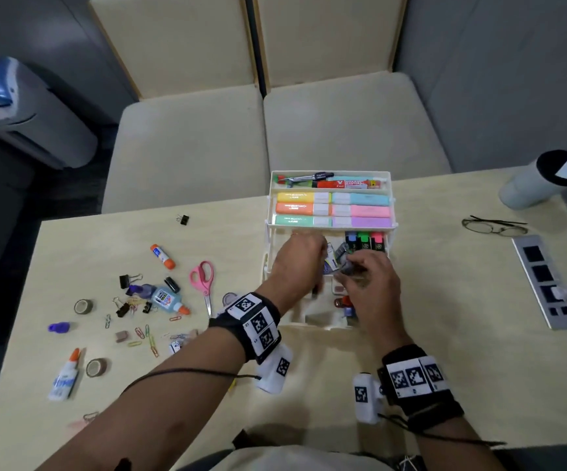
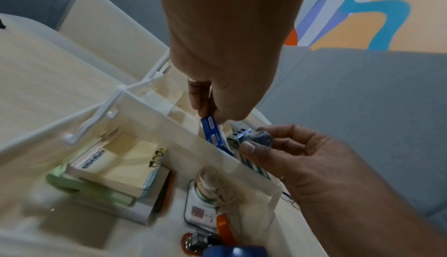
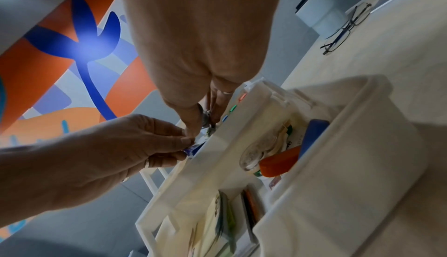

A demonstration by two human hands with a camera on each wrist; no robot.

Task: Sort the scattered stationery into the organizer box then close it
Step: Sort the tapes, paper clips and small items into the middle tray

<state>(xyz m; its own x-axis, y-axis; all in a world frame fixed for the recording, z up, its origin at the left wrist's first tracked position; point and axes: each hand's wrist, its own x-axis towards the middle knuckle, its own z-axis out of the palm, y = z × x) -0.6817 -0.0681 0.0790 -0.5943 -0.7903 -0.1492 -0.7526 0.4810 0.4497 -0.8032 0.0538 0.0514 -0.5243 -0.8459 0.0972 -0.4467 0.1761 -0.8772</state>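
The white organizer box (image 1: 329, 322) stands open at the middle of the table, its upper trays holding highlighters (image 1: 333, 209) and pens. Over the middle tray, my left hand (image 1: 323, 263) pinches a small blue-and-white packet (image 2: 212, 131) between thumb and fingers. Close to its right, my right hand (image 1: 346, 266) pinches a small grey round item (image 2: 262, 138). Both items hang just above the tray wall (image 2: 188, 133). Left of the box lie pink scissors (image 1: 204, 280), glue sticks (image 1: 162, 256), glue bottles (image 1: 168, 299), binder clips, paper clips and tape rolls (image 1: 83, 305).
The box's bottom compartments hold sticky notes (image 2: 125, 167), an orange item (image 3: 280, 162) and a blue cap. Glasses (image 1: 492, 226), a white cup (image 1: 540, 180) and a grey socket panel (image 1: 547, 283) lie at the right. Two cream chairs stand beyond the table's far edge.
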